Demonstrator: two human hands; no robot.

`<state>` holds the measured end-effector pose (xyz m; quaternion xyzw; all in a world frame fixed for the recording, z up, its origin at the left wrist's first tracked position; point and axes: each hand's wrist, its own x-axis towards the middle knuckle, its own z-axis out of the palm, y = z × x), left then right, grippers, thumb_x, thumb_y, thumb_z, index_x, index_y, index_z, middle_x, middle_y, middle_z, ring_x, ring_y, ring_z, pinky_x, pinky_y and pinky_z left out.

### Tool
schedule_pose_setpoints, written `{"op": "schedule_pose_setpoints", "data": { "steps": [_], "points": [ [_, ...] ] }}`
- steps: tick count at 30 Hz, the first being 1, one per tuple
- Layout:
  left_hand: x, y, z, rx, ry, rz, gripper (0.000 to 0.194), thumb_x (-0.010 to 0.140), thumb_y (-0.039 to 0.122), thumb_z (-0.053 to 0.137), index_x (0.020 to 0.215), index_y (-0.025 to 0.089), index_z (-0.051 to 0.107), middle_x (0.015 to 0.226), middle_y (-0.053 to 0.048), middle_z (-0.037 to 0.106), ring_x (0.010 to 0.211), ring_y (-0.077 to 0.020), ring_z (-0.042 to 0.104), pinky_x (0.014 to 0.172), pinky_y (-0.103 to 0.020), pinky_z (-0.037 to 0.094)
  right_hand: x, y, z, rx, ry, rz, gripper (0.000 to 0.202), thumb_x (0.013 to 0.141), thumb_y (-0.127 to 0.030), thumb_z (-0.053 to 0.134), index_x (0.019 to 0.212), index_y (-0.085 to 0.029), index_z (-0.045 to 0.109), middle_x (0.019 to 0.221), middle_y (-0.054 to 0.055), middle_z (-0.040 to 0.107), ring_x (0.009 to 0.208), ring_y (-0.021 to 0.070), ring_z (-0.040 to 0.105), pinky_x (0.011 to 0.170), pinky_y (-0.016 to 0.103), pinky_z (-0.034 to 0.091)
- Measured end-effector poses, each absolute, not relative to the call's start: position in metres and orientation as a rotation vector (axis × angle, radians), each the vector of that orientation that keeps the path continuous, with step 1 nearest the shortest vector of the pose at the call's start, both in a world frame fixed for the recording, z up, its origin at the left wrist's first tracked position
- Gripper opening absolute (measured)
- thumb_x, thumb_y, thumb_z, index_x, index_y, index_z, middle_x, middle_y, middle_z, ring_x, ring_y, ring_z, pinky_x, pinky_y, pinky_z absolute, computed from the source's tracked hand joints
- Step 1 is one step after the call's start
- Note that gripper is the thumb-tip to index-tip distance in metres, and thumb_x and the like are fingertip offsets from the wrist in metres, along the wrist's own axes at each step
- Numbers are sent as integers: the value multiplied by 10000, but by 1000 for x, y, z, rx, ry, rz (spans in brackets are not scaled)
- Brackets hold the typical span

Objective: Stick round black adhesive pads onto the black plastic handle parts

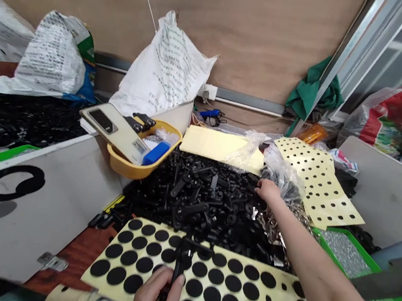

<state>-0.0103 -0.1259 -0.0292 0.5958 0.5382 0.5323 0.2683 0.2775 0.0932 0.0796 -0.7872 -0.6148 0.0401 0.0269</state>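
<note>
My left hand (159,294) is closed around the stem of a black T-shaped plastic part (182,257), its crossbar pointing away from me. This part is above a pale yellow sheet (153,276) bearing rows of round black stickers (213,295). My right hand (269,190) reaches to the far right of a heap of black plastic parts (198,195), next to a clear plastic bag (283,174). Its fingers are curled together at the heap, and what they pinch there is hidden. Shiny metal pieces (275,228) lie under my right forearm.
A yellow basket (170,153) with a phone (114,128) across it stands left of the heap. Sheets with small black dots (316,181) lie at the back right. Green trays (350,246) of small metal parts sit at right. White side boards (79,193) flank the table.
</note>
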Motion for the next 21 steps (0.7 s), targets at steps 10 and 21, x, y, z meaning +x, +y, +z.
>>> {"op": "schedule_pose_setpoints", "data": {
  "steps": [10,21],
  "points": [
    [-19,-132,14,1402,1345,1135,320,898,387,492,684,163,572,678,-29,577,653,-142,537,606,-231,451,245,-32,111,-1777,-2019,782,192,831,-366,662,972,-246,712,857,31,719,734,182,665,635,268,542],
    [24,-191,44,1150,1087,630,303,836,485,602,807,183,604,694,-16,603,695,-161,564,675,-256,442,196,-189,57,-1294,-1076,1336,152,818,-332,657,864,-189,639,675,-19,572,555,100,533,495,204,439]
  ]
}}
